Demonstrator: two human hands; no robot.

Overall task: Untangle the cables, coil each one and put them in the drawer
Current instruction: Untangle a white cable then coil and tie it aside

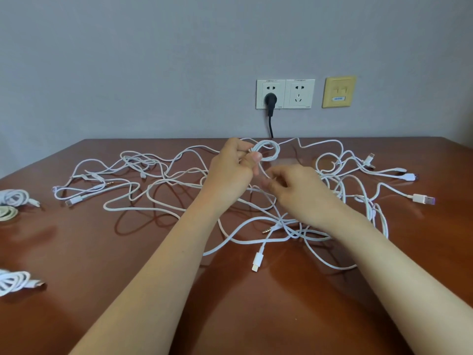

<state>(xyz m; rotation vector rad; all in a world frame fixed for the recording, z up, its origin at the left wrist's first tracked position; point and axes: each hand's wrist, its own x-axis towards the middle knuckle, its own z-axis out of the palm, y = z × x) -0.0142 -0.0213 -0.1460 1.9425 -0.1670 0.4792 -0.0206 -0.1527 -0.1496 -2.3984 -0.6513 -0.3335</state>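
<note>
Left hand (230, 172) fingers pinch a small cable coil (267, 151), raised above the cable tangle (256, 226). Right hand (297, 188) fingers curl over the tangle centre; blurred, grip undeterminable. Bare bench (230, 316) lies on the tangle's near side.

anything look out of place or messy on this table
Only the white cables: they sprawl across the table in a tangle, loops crossing, worst under the right hand. The left hand grips a small coil. Nothing looks damaged or spilled.
</note>
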